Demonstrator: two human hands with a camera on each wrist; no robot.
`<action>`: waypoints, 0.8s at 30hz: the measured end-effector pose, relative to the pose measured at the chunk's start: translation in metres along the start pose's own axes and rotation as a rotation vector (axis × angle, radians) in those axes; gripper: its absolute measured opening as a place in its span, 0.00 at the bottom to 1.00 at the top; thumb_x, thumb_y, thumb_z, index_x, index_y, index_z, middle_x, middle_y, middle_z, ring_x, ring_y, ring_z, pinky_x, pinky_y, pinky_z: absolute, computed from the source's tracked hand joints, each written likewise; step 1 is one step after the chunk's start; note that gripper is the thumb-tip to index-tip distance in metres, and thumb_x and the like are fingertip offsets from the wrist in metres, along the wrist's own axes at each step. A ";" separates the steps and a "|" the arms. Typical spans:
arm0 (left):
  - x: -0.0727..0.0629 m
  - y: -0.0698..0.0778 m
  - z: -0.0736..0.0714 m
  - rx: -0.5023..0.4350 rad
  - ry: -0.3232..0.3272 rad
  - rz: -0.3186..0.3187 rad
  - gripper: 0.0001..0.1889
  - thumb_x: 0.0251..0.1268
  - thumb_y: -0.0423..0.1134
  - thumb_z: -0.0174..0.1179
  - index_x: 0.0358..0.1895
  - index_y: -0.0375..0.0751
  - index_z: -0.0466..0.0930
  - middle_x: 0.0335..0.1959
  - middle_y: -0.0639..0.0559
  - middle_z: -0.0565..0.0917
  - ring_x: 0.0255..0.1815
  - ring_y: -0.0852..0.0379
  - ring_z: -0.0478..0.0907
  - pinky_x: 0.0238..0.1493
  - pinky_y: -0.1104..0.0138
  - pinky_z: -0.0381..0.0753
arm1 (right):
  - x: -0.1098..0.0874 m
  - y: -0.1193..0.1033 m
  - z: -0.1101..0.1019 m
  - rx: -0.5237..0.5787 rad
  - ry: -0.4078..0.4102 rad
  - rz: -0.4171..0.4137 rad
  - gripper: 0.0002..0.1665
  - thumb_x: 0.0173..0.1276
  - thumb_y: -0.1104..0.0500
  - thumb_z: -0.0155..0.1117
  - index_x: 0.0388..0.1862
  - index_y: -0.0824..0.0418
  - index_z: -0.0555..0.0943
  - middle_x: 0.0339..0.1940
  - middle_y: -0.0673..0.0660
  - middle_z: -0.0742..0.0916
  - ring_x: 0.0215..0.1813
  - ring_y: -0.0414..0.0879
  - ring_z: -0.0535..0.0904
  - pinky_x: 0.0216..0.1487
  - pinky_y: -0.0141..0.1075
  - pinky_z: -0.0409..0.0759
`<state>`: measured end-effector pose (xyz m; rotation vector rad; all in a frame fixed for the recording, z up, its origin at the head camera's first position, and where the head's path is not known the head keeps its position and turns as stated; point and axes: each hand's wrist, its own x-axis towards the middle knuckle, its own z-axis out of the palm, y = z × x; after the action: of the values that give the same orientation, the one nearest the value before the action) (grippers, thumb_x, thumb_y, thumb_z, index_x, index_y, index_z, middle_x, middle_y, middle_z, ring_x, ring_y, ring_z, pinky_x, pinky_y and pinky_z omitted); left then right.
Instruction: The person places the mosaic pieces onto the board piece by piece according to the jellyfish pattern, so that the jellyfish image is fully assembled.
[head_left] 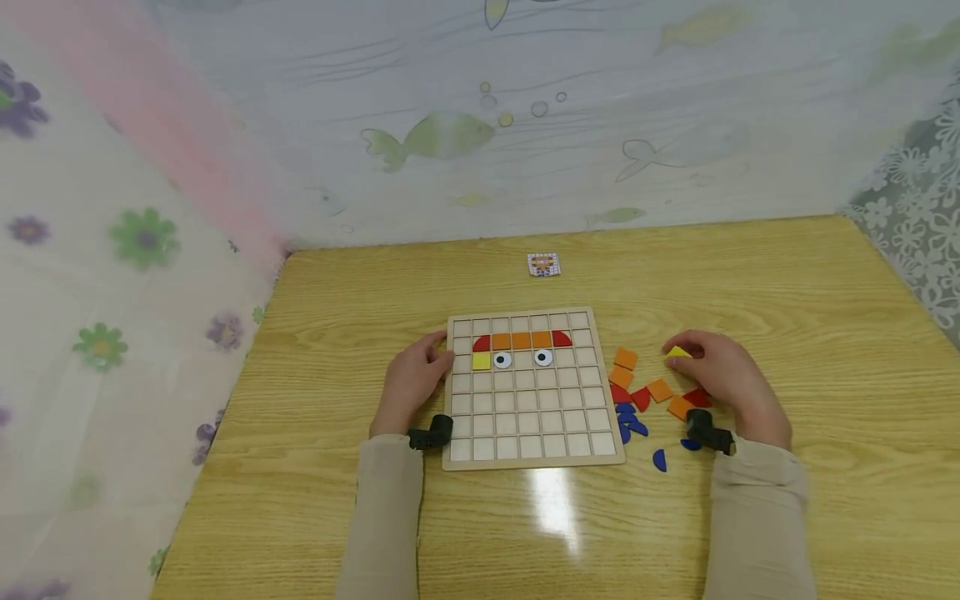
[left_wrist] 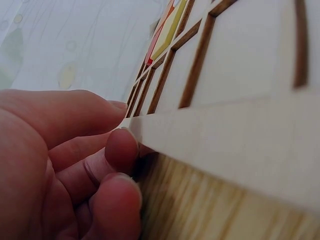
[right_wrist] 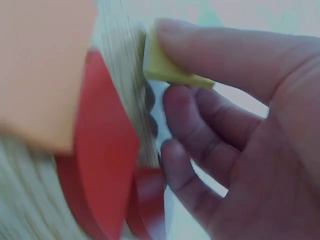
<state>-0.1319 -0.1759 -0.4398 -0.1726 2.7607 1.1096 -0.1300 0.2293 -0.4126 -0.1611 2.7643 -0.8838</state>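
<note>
The right hand (head_left: 723, 367) is pinching a yellow piece (head_left: 678, 352) between thumb and fingertips, well apart from the board, on its right. The left hand (head_left: 412, 375) is holding the left edge of the wooden grid board (head_left: 530, 423), its fingers bending at the rim. In the board's second row, two red rounded pieces (head_left: 562, 339) are flanking three orange squares (head_left: 521, 340). In the row below, a yellow square (head_left: 481, 362) is sitting under the left red piece, and two eye discs (head_left: 543, 357) are occupying the cells under the first and third orange squares. Between board and right hand, loose orange tiles (head_left: 660, 390) and red tiles (head_left: 641, 399) are lying close together; blue half-discs (head_left: 660, 460) are lying nearer the wearer, several bunching at the board's right edge. Beyond the board's far edge, a small picture card (head_left: 543, 265) is lying on the wood-grain table (head_left: 315, 333). Behind, a fish-patterned covering (head_left: 450, 137) is hanging.
</note>
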 end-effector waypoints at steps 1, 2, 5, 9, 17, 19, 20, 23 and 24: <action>0.000 0.000 0.000 -0.001 0.001 0.000 0.23 0.62 0.50 0.52 0.61 0.53 0.67 0.23 0.54 0.76 0.15 0.56 0.72 0.24 0.65 0.67 | 0.001 -0.001 0.001 -0.002 0.014 -0.010 0.16 0.64 0.53 0.56 0.47 0.60 0.77 0.46 0.65 0.78 0.44 0.57 0.71 0.46 0.51 0.66; 0.000 0.000 0.000 -0.002 0.004 -0.002 0.23 0.62 0.50 0.52 0.61 0.53 0.67 0.23 0.54 0.76 0.15 0.56 0.72 0.25 0.65 0.67 | 0.002 -0.003 0.002 -0.005 0.029 -0.015 0.16 0.65 0.53 0.55 0.47 0.60 0.77 0.46 0.65 0.79 0.44 0.56 0.72 0.46 0.50 0.67; 0.000 0.000 0.000 -0.012 0.006 -0.009 0.23 0.62 0.50 0.52 0.60 0.53 0.67 0.23 0.54 0.76 0.16 0.55 0.72 0.25 0.64 0.68 | 0.006 -0.010 0.006 0.000 0.066 -0.016 0.17 0.66 0.52 0.54 0.48 0.59 0.77 0.44 0.63 0.80 0.42 0.55 0.73 0.44 0.49 0.68; 0.000 0.001 0.000 -0.006 0.006 -0.012 0.23 0.62 0.50 0.52 0.60 0.54 0.68 0.24 0.54 0.76 0.16 0.56 0.72 0.25 0.65 0.68 | 0.010 -0.023 0.012 0.029 0.100 -0.025 0.18 0.66 0.50 0.53 0.49 0.58 0.77 0.42 0.61 0.81 0.41 0.53 0.73 0.43 0.47 0.69; 0.000 0.001 0.000 0.009 0.000 -0.002 0.23 0.61 0.49 0.52 0.60 0.53 0.67 0.23 0.54 0.76 0.16 0.56 0.72 0.24 0.65 0.68 | 0.017 -0.046 0.024 0.065 0.105 -0.059 0.17 0.64 0.49 0.55 0.47 0.56 0.78 0.40 0.57 0.82 0.40 0.50 0.74 0.41 0.43 0.70; 0.000 0.000 0.000 0.012 0.000 0.001 0.23 0.61 0.48 0.53 0.60 0.53 0.68 0.23 0.54 0.76 0.16 0.56 0.72 0.25 0.65 0.68 | 0.020 -0.051 0.027 0.071 0.101 -0.069 0.17 0.64 0.49 0.56 0.46 0.57 0.78 0.40 0.57 0.82 0.40 0.50 0.74 0.42 0.44 0.71; 0.000 0.000 -0.001 0.012 0.001 0.002 0.23 0.61 0.48 0.53 0.60 0.53 0.68 0.23 0.54 0.76 0.16 0.56 0.72 0.25 0.65 0.68 | 0.021 -0.054 0.029 0.078 0.094 -0.069 0.16 0.64 0.50 0.56 0.46 0.57 0.78 0.40 0.56 0.82 0.40 0.50 0.74 0.42 0.43 0.71; 0.000 0.000 -0.001 0.014 0.001 0.003 0.23 0.60 0.48 0.54 0.60 0.53 0.68 0.23 0.54 0.75 0.17 0.56 0.71 0.25 0.65 0.68 | 0.025 -0.061 0.034 0.090 0.072 -0.078 0.15 0.63 0.50 0.57 0.45 0.56 0.78 0.40 0.55 0.81 0.40 0.49 0.73 0.43 0.42 0.71; 0.000 0.000 -0.001 0.015 0.001 0.002 0.23 0.60 0.48 0.54 0.60 0.53 0.68 0.23 0.54 0.75 0.17 0.56 0.71 0.25 0.65 0.68 | 0.027 -0.063 0.036 0.096 0.065 -0.085 0.14 0.63 0.51 0.58 0.45 0.56 0.78 0.40 0.55 0.81 0.40 0.49 0.73 0.43 0.42 0.71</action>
<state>-0.1321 -0.1766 -0.4394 -0.1692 2.7700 1.0897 -0.1445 0.1534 -0.4095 -0.2388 2.7854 -1.0599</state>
